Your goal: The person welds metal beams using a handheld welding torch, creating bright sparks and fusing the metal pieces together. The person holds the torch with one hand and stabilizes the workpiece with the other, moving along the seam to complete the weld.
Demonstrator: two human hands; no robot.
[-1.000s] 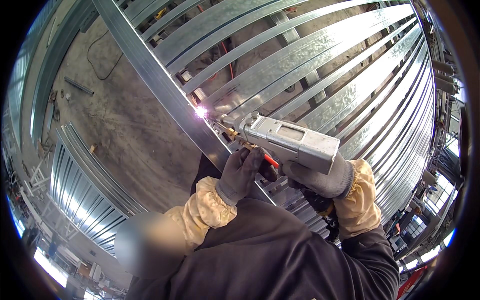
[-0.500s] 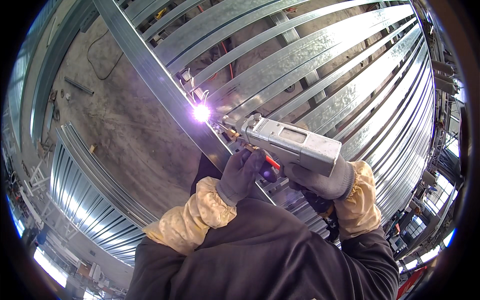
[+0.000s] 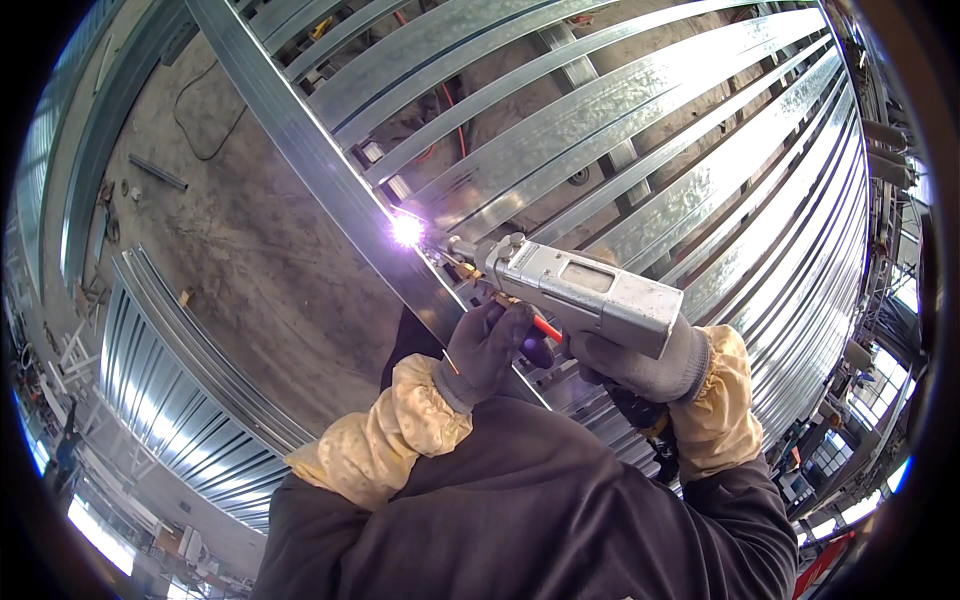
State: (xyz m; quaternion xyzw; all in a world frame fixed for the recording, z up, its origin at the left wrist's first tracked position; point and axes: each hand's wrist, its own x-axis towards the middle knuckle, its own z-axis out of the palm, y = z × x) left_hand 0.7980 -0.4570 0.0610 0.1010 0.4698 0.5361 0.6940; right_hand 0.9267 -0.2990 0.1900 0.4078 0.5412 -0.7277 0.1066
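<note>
My right hand (image 3: 655, 362), in a grey glove, grips a grey laser welding gun (image 3: 590, 290) by its underside. The gun's nozzle points left at a bright violet-white weld spot (image 3: 407, 229) on the edge of a long galvanized steel beam (image 3: 330, 190). My gloved left hand (image 3: 488, 350) is closed around the wire feed tube (image 3: 546, 326), red with brass fittings, beneath the gun's front. A thin orange spark streak crosses my left wrist. Glare hides the joint itself.
Parallel steel slats (image 3: 560, 130) spread right from the beam, with gaps between them and an orange hose (image 3: 461, 130) below. A stack of ribbed metal profiles (image 3: 190, 400) lies at lower left. On the concrete floor are a dark cable (image 3: 177, 115) and a short bar (image 3: 158, 171).
The weld spot and gun nozzle have shifted very slightly right and down. The white spark trails above the spot are gone. A dark upright shape now shows at the far left.
</note>
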